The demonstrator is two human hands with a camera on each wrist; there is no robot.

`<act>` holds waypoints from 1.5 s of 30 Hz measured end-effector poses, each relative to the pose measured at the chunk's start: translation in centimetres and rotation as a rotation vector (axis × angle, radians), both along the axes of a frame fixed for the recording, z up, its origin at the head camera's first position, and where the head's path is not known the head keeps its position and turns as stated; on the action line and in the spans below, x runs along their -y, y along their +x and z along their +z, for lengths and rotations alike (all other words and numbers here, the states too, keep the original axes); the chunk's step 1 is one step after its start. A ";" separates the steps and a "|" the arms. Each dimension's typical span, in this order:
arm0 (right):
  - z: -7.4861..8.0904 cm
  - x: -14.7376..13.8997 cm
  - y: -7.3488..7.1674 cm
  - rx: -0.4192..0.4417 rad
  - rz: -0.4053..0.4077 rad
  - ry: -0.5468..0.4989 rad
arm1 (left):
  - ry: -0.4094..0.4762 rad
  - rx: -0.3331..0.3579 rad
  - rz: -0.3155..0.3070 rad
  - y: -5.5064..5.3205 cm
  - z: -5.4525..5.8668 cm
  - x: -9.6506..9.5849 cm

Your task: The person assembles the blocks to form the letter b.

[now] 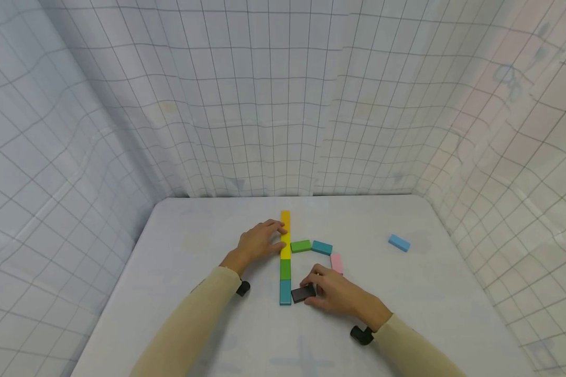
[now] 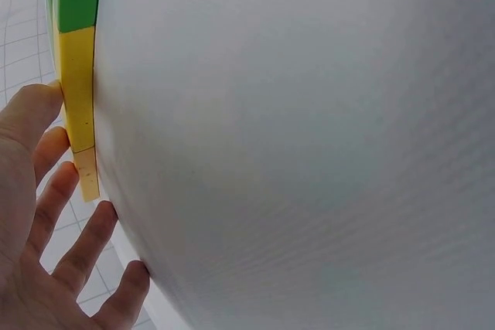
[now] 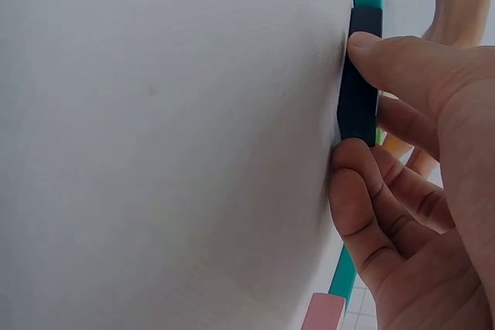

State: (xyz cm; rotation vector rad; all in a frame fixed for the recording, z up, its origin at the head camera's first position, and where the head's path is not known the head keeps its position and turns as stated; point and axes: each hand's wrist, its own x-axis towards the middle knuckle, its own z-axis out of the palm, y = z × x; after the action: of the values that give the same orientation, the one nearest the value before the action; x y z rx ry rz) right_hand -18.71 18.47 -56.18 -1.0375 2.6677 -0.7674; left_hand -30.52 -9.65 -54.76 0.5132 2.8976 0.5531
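A straight column of blocks runs away from the person in the head view: a teal block (image 1: 285, 293) nearest, then a green block (image 1: 285, 270), then yellow blocks (image 1: 285, 216). My left hand (image 1: 257, 242) lies along the column's left side, thumb and fingertips at the yellow blocks, fingers spread in the left wrist view. Between thumb and fingers, my right hand (image 1: 337, 293) pinches a black block (image 1: 303, 294), whose left end meets the teal block. In the right wrist view the thumb presses the black block's (image 3: 360, 86) near side.
A second green block (image 1: 301, 246), another teal block (image 1: 322, 247) and a pink block (image 1: 337, 263) curve rightward from the column toward the right hand. Farther right on the white table (image 1: 179, 246) lies a lone blue block (image 1: 399, 242). Gridded white curtains (image 1: 283, 104) surround the table.
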 end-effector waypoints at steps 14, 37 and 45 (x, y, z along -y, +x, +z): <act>0.7 -2.0 -0.2 -0.052 -0.037 -0.024 | 0.005 0.003 0.014 0.1 -0.3 0.1; 1.4 -10.6 -2.4 -0.276 -0.274 -0.078 | 0.023 -0.012 -0.012 -0.2 -0.6 0.3; 1.3 -14.1 -2.9 -0.279 -0.399 -0.085 | 0.038 -0.012 -0.012 0.0 -0.6 0.3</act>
State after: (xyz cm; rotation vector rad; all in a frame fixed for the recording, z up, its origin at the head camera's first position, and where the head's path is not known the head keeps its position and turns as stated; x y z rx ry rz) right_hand -21.66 32.55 -54.93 -0.6746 3.1629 -0.8660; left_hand -30.51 -9.96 -55.38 0.5403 2.8988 0.6067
